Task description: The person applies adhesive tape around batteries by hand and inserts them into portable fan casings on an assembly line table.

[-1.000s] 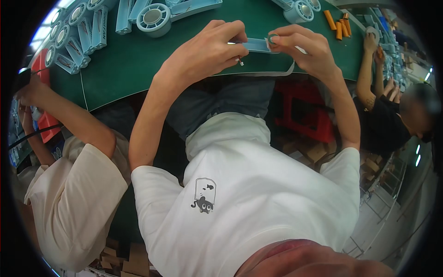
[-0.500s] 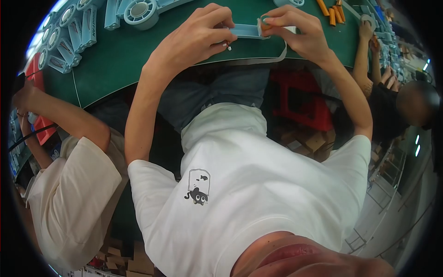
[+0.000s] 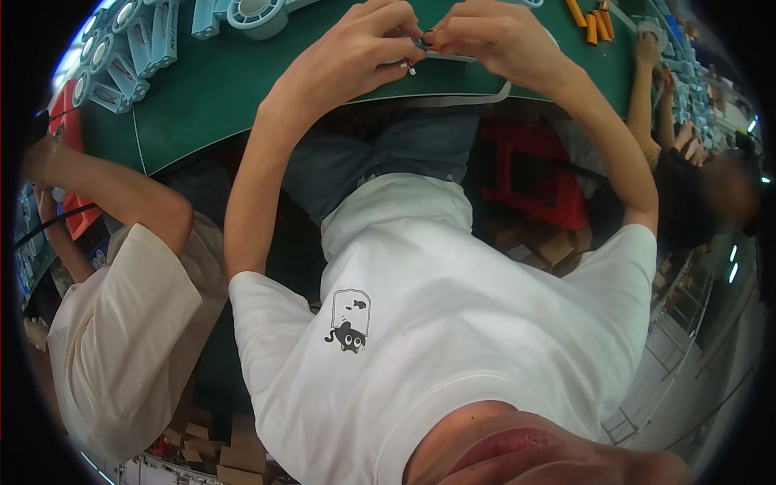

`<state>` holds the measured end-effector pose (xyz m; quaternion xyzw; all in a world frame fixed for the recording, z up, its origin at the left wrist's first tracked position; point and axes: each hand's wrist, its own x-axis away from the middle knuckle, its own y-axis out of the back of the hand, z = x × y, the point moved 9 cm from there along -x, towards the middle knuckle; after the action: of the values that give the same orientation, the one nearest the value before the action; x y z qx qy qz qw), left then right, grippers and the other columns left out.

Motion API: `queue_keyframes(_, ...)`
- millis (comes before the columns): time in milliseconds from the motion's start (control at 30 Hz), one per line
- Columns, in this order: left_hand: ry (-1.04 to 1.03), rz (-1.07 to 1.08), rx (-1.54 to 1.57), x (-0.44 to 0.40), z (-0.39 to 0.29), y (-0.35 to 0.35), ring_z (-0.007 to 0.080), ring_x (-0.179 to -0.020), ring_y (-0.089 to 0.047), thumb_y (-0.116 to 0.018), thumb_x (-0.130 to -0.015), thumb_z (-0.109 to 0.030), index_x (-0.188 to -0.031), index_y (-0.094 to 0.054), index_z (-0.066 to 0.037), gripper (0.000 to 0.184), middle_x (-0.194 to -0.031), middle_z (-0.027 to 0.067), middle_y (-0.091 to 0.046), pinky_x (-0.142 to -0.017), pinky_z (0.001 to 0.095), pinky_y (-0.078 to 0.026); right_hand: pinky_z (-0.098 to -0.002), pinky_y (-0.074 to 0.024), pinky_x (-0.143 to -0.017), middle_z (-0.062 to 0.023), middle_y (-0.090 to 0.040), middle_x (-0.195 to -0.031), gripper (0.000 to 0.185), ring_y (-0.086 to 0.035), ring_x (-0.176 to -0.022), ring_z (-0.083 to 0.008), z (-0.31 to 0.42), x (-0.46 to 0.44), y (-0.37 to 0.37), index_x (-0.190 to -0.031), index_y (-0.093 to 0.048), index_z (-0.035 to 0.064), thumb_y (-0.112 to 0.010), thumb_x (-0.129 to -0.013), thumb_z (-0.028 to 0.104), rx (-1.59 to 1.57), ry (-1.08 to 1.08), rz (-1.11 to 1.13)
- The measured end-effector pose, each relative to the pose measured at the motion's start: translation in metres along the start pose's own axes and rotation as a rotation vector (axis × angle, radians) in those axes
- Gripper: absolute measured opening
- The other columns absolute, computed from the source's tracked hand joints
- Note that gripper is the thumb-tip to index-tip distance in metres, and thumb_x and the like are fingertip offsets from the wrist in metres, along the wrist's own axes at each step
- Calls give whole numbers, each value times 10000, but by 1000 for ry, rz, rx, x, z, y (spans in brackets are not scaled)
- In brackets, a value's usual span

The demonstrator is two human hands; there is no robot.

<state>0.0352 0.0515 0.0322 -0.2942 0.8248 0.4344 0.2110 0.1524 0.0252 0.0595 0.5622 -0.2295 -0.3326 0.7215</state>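
My left hand [image 3: 356, 52] is closed around one end of a light blue plastic fan part [image 3: 454, 56], mostly hidden under the fingers. A small white connector [image 3: 412, 71] on thin wires hangs below the left fingertips. My right hand [image 3: 505, 44] is pinched at the same part, its fingertips almost touching those of my left hand. A dark, partly orange bit shows at the right fingertips, too small and covered to name. Both hands are over the near edge of the green table [image 3: 202, 113].
Light blue fans [image 3: 257, 16] and several handle housings [image 3: 153, 40] lie at the upper left. Several orange cylinders [image 3: 592, 28] lie at the upper right. Co-workers sit on both sides, one with a beige sleeve [image 3: 121, 323]. A red stool [image 3: 533, 174] stands under the table.
My right hand has moved left along the blue part, bringing its fingertips against the left ones. The orange piece it pinched is now mostly hidden. My left hand has shifted slightly.
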Motion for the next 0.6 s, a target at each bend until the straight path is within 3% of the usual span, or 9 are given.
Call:
queue_keyframes(33,-30,-51,-60,3,-2,1,271,-1066,-612,-822,-737,29,-962,-746,-41,248,-1127,79,-610,-846,367,-573,-338,-572,-804,-96,-721,-1050,187,-706,-909,-261,-2,-2,0,-1036,-706,30,-740,-861,-27,33,42,-34)
queue_keyframes(100,-9,-57,-72,6,-1,1,269,-1077,-606,-817,-743,7,-957,-750,-50,232,-1126,69,-611,-869,369,-559,-335,-586,-785,-85,-732,-1025,159,-707,-897,-241,-1,-8,2,-995,-718,29,-753,-852,-31,85,103,-66)
queue_keyframes(200,1,-63,-77,3,-7,4,264,-1101,-594,-809,-754,-37,-948,-757,-67,204,-1123,50,-614,-916,374,-533,-404,-540,-803,-58,-701,-925,90,-671,-905,-274,-12,-15,-2,-982,-716,81,-733,-899,111,-143,-75,39)
queue_keyframes(333,88,-53,-10,1,4,9,267,-1114,-590,-802,-751,-31,-945,-751,-63,204,-1136,45,-615,-935,377,-521,-344,-567,-760,-67,-722,-1011,124,-688,-874,-269,-5,-21,8,-950,-691,22,-746,-846,-15,-153,0,-17)
queue_keyframes(467,119,-68,26,10,4,3,270,-1093,-601,-816,-736,23,-959,-739,-77,256,-1135,56,-598,-867,371,-560,-364,-558,-733,-64,-716,-947,93,-684,-852,-279,-7,6,8,-941,-692,48,-750,-869,57,-220,-24,-187)
queue_keyframes(600,91,-51,5,8,7,-1,265,-1091,-604,-816,-735,26,-965,-744,-76,261,-1133,58,-603,-863,367,-568,-355,-570,-680,-71,-733,-990,54,-691,-776,-269,-5,22,14,-882,-686,30,-739,-874,23,-195,-79,-339)
